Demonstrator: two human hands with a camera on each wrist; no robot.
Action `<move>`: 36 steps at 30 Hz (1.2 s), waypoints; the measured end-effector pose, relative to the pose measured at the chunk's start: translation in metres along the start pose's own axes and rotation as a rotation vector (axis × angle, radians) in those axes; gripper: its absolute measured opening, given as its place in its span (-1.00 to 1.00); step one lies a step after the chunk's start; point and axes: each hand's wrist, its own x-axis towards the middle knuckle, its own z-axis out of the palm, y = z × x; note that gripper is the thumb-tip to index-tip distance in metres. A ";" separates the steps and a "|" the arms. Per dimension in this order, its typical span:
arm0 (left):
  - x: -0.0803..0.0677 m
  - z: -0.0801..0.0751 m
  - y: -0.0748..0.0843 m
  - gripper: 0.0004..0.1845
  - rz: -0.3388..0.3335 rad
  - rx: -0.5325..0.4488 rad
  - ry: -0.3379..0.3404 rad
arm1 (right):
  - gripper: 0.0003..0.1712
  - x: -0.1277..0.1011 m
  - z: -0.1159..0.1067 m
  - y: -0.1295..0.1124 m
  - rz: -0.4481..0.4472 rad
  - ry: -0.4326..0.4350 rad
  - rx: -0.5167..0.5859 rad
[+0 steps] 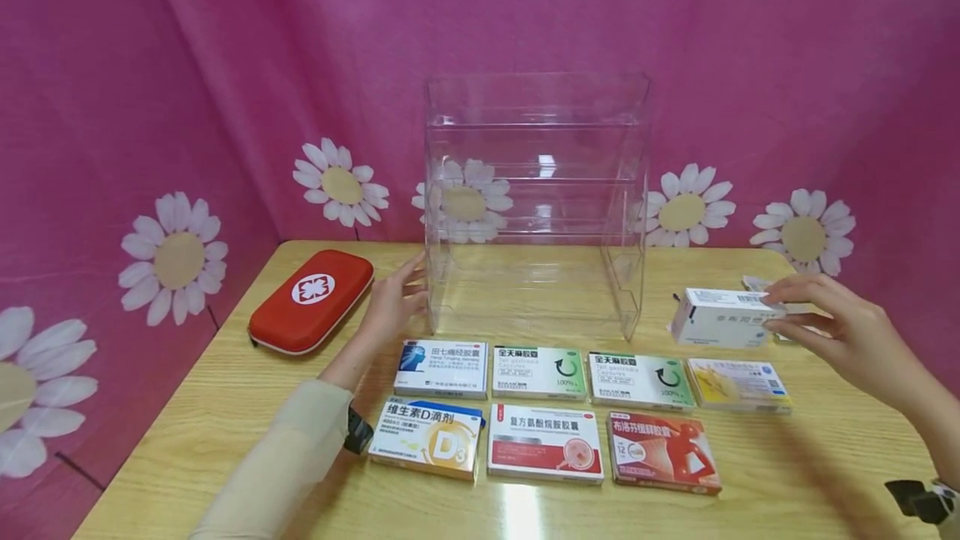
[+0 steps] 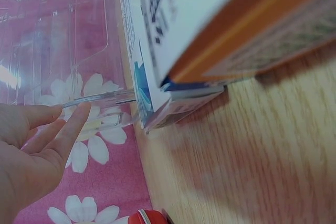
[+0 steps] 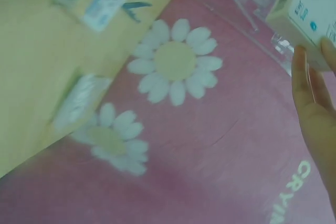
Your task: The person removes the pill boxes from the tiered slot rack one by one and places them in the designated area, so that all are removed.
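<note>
A clear acrylic rack (image 1: 534,182) with several tiers stands at the back of the table. My left hand (image 1: 392,304) is at its lower left side; in the left wrist view, the thumb and fingers (image 2: 73,124) pinch the edge of the side panel. To the right of the rack, my right hand (image 1: 847,323) holds a white medicine box (image 1: 720,320) by its right end, between thumb and fingers. This box (image 3: 312,14) appears at the upper right of the right wrist view, tilted. Below it lies a yellow and white medicine box (image 1: 738,384).
Medicine boxes lie in two rows before the rack, including a vitamin D box (image 1: 427,437), a green-white box (image 1: 538,373) and a red box (image 1: 663,452). A red zip case (image 1: 311,302) lies at left. Small packets (image 3: 84,100) lie at the table's right. A pink daisy-print cloth (image 1: 360,15) hangs behind.
</note>
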 end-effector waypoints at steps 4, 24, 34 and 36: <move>0.000 -0.001 0.000 -0.25 0.003 0.010 0.006 | -0.31 -0.021 -0.002 0.005 0.013 -0.037 0.007; -0.001 0.001 -0.002 -0.25 0.010 0.022 0.014 | -0.46 -0.098 -0.008 0.043 0.156 -0.246 0.234; 0.000 0.002 -0.004 -0.24 -0.001 0.011 0.008 | -0.40 -0.116 0.000 0.060 0.103 -0.303 0.354; -0.001 0.002 -0.005 -0.24 0.001 0.009 0.011 | -0.39 -0.117 0.002 0.062 0.096 -0.311 0.382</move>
